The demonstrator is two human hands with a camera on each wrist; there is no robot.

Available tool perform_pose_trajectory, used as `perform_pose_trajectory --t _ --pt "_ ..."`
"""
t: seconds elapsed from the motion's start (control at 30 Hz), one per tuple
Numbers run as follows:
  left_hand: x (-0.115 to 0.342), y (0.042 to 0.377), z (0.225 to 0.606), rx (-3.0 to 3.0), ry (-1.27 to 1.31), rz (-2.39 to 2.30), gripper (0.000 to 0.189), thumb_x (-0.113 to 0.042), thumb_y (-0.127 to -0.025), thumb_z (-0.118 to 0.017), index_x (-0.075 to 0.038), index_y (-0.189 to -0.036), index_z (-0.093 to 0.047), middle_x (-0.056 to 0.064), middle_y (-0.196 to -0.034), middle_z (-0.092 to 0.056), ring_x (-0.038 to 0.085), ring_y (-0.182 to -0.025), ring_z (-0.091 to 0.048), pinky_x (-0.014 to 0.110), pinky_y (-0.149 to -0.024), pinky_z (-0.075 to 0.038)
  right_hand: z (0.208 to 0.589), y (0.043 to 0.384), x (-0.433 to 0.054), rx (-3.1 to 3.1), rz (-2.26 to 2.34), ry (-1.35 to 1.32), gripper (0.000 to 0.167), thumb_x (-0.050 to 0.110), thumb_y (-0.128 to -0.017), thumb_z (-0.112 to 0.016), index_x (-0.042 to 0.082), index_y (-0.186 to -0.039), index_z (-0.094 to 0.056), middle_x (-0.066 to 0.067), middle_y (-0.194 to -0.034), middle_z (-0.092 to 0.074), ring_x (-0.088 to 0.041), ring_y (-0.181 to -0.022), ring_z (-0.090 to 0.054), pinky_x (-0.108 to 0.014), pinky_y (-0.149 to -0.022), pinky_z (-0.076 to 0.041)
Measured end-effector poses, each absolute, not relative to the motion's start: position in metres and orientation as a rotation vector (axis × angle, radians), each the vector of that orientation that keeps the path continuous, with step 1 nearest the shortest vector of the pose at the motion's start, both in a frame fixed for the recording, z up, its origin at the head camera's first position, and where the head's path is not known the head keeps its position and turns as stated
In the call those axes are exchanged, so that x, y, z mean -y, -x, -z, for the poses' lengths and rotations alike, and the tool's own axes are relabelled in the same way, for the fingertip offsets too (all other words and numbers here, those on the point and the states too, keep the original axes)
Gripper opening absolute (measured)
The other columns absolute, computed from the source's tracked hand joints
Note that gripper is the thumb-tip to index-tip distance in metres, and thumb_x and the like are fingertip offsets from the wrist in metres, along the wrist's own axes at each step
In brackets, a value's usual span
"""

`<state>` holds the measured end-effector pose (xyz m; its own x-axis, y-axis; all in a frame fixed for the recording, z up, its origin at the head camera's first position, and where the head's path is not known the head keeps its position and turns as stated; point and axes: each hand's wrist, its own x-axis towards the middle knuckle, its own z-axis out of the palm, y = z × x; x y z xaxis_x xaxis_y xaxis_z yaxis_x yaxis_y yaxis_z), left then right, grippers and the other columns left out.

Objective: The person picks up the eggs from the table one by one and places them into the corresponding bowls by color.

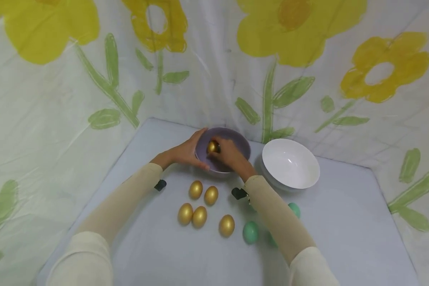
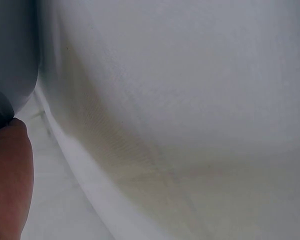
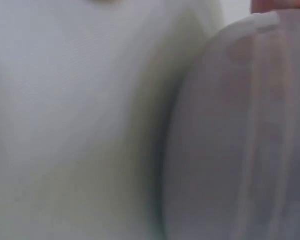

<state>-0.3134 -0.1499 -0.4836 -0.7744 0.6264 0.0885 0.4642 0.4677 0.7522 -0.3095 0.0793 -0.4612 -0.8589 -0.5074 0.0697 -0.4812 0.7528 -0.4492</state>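
A purple bowl (image 1: 240,143) stands near the table's back edge. My left hand (image 1: 186,152) grips its left side, with the thumb at the near rim and the fingers reaching to the far rim. Inside the bowl my right hand (image 1: 228,153) holds a golden egg (image 1: 212,147) between thumb and fingers. The left wrist view catches part of the left hand (image 2: 9,180) against the bowl's wall (image 2: 12,45). In the right wrist view the bowl's outer side (image 3: 215,145) fills the right, blurred.
Several golden eggs (image 1: 196,190) lie on the table (image 1: 146,246) in front of the bowl. Green eggs (image 1: 250,232) lie to their right, some partly hidden beneath the right forearm. A white bowl (image 1: 291,163) stands right of the purple one. A flower-painted curtain (image 1: 207,87) hangs behind.
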Motion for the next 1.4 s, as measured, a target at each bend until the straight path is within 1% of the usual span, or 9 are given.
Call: perform_pose_trajectory --t 0.13,0.27,0.5,0.57,0.73,0.93,1.07,1.27,1.4 --pt "0.149 0.313 0.485 -2.514 -0.945 -1.170 0.154 -0.063 -0.065 -0.097 -0.011 -0.170 0.004 0.013 -0.175 -0.008 0.031 -0.157 -0.023 0.055 -0.125 -0.028 0.452 0.304 -0.085 -2.900 0.759 0.802 0.064 0.029 -0.097 -0.081 0.004 -0.150 -0.055 -0.014 -0.140 -0.066 -0.030 -0.128 -0.064 -0.043 -0.108 -0.050" --pt "0.152 0.313 0.486 -2.519 -0.915 -1.187 0.154 -0.058 -0.065 -0.099 -0.012 -0.170 0.004 0.011 -0.175 -0.009 0.029 -0.156 -0.024 0.055 -0.124 -0.029 0.429 0.291 -0.089 -2.920 0.886 0.825 0.066 0.031 -0.098 -0.079 0.005 -0.153 -0.054 -0.013 -0.148 -0.063 -0.031 -0.135 -0.060 -0.044 -0.113 -0.047" --pt "0.154 0.314 0.484 -2.504 -0.895 -1.192 0.152 -0.055 -0.066 -0.099 -0.018 -0.171 0.005 0.006 -0.174 -0.010 0.024 -0.154 -0.026 0.051 -0.124 -0.030 0.381 0.244 -0.109 -2.904 1.146 0.817 0.063 0.034 -0.101 -0.076 0.013 -0.156 -0.052 -0.008 -0.151 -0.061 -0.028 -0.137 -0.060 -0.041 -0.112 -0.049" --pt "0.154 0.315 0.483 -2.502 -0.897 -1.198 0.152 -0.054 -0.066 -0.100 -0.019 -0.171 0.004 0.006 -0.174 -0.010 0.024 -0.153 -0.027 0.052 -0.123 -0.030 0.370 0.229 -0.117 -2.903 1.230 0.829 0.063 0.037 -0.100 -0.076 0.017 -0.156 -0.053 -0.005 -0.151 -0.062 -0.023 -0.136 -0.061 -0.039 -0.111 -0.049" --pt "0.153 0.317 0.483 -2.501 -0.894 -1.215 0.152 -0.052 -0.065 -0.101 -0.018 -0.171 0.003 0.007 -0.174 -0.010 0.027 -0.153 -0.027 0.055 -0.122 -0.032 0.356 0.192 -0.136 -2.917 1.403 0.969 0.061 0.030 -0.100 -0.077 0.021 -0.155 -0.055 0.005 -0.155 -0.057 -0.011 -0.139 -0.056 -0.032 -0.111 -0.049" --pt "0.153 0.317 0.484 -2.503 -0.886 -1.219 0.152 -0.047 -0.065 -0.102 -0.018 -0.171 0.003 0.009 -0.174 -0.012 0.029 -0.153 -0.028 0.056 -0.122 -0.031 0.359 0.151 -0.153 -2.921 1.454 0.951 0.065 0.022 -0.097 -0.081 0.027 -0.156 -0.054 0.011 -0.154 -0.056 -0.011 -0.137 -0.058 -0.027 -0.109 -0.050" --pt "0.153 0.317 0.481 -2.504 -0.874 -1.222 0.151 -0.048 -0.065 -0.102 -0.019 -0.171 0.002 0.009 -0.173 -0.012 0.029 -0.153 -0.028 0.057 -0.122 -0.031 0.369 0.127 -0.161 -2.887 1.419 0.915 0.071 0.019 -0.094 -0.084 0.028 -0.157 -0.053 0.011 -0.155 -0.056 -0.015 -0.139 -0.057 -0.032 -0.111 -0.049" --pt "0.154 0.316 0.480 -2.498 -0.837 -1.225 0.152 -0.052 -0.064 -0.101 -0.020 -0.171 0.003 0.008 -0.175 -0.011 0.031 -0.155 -0.026 0.058 -0.123 -0.031 0.401 0.096 -0.168 -2.802 1.263 0.906 0.070 0.028 -0.093 -0.084 0.023 -0.157 -0.054 0.010 -0.155 -0.055 -0.016 -0.140 -0.056 -0.038 -0.110 -0.051" --pt "0.152 0.314 0.483 -2.471 -0.831 -1.245 0.152 -0.050 -0.065 -0.101 -0.021 -0.171 0.004 0.008 -0.175 -0.010 0.030 -0.156 -0.025 0.057 -0.123 -0.031 0.426 0.077 -0.170 -2.767 1.165 0.799 0.069 0.037 -0.092 -0.084 0.032 -0.155 -0.055 0.016 -0.152 -0.057 -0.012 -0.138 -0.057 -0.038 -0.109 -0.051"
